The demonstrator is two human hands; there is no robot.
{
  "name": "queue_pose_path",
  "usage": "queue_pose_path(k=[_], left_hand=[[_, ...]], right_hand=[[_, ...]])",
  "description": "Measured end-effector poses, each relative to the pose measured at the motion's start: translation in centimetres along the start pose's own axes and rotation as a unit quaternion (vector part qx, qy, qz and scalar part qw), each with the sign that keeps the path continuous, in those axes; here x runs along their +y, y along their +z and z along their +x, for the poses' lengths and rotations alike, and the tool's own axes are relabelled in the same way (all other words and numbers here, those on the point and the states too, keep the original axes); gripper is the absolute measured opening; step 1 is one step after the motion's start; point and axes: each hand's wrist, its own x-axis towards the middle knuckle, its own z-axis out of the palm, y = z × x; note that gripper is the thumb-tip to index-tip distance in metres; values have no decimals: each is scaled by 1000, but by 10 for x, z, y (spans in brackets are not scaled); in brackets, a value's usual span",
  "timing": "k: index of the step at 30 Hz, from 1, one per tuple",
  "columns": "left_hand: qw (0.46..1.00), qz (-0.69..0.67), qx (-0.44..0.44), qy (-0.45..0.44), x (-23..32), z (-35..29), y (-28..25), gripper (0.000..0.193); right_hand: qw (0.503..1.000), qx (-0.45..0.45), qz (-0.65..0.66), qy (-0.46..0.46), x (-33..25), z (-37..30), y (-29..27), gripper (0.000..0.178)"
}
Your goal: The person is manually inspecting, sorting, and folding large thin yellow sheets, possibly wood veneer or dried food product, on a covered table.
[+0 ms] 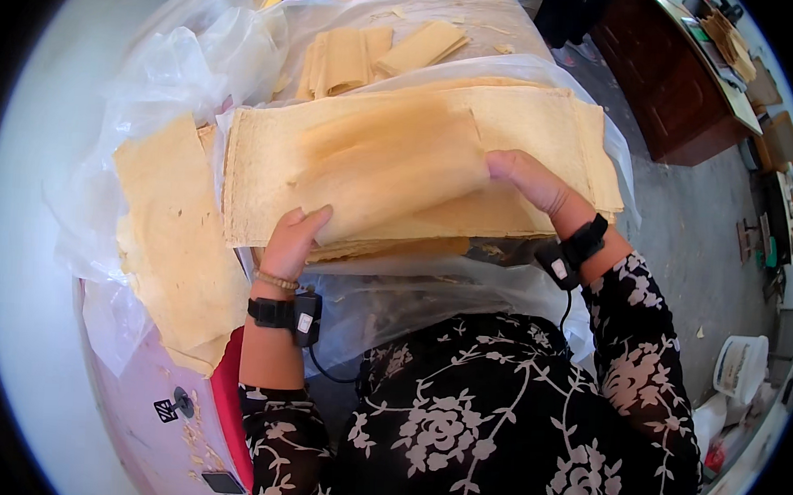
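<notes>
Both my hands are closed on a thin, pale tan sheet (391, 171), which looks folded and is smeared by motion. My left hand (296, 238) pinches its near left corner, thumb on top. At its right end, my right hand (521, 175) grips the edge; some of those fingers are hidden. Beneath the sheet lies a wide stack of similar tan sheets (547, 121), its layered edges showing at the near side and the right. What the sheets are made of, I cannot tell.
Left of the stack, more tan sheets (177, 236) hang over a pink surface (132, 413). Folded bundles (343, 61) lie beyond the stack. Clear plastic film (182, 66) surrounds it all. A dark wooden desk (665, 82) stands far right; a white tub (740, 366) is on the floor.
</notes>
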Motion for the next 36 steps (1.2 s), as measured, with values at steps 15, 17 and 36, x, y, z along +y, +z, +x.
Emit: queue_pose_path(k=[15, 17, 36], left_hand=[[875, 445, 190, 11, 58, -4, 61, 45], [834, 470, 254, 140, 55, -15, 67, 49], [972, -50, 123, 193, 7, -4, 38, 22]], right_hand=[[790, 97, -553, -247, -26, -13, 96, 56], [793, 83, -549, -248, -31, -10, 93, 55], [972, 193, -115, 66, -20, -10, 32, 27]])
